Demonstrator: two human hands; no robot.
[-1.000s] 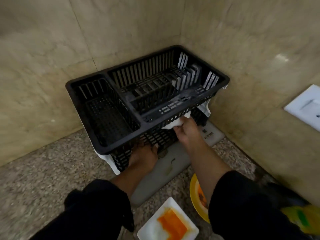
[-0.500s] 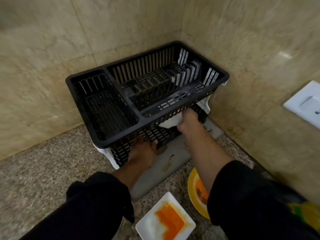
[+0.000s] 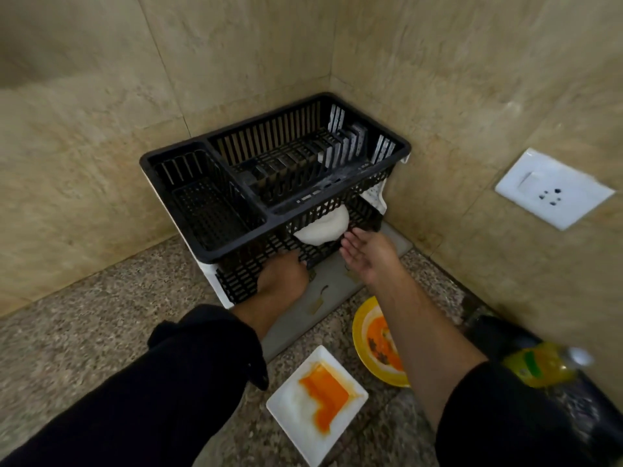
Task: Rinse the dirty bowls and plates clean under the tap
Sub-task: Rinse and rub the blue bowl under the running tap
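A black slatted dish rack (image 3: 236, 250) stands in the far corner of the speckled stone counter (image 3: 101, 315), backed on two sides by beige tiled walls. It sits on a white base (image 3: 211, 281), and a grey mat (image 3: 337, 298) runs out from under it towards the near side. The rack's upper tier has a small basket section on the left and a row of upright dividers on the right.

In the rack's lower tier, seen through a gap in the front lattice, lies a white dish (image 3: 322, 227); whether it is a bowl or a plate cannot be told. The right hand (image 3: 369, 254) is open just to the right of it, fingers straight and palm turned leftward, the fingertips near the dish's edge but holding nothing. The left hand (image 3: 281, 278) rests against the front lattice lower down and to the left, knuckles up. Its fingertips meet the grid, and whether they hook into it or only press on it cannot be told.

Both forearms are bare, with dark sleeves (image 3: 168, 382) pushed back.

Two dirty pieces wait on the near part of the counter. A white square plate (image 3: 296, 409) smeared with orange sauce lies between the arms, and a round yellow plate (image 3: 362, 332) with orange residue and dark flecks sits just right of it, partly under the right forearm. A yellow-green bottle (image 3: 539, 365) shows blurred at the near right, and a white wall socket (image 3: 553, 190) is set in the right-hand wall
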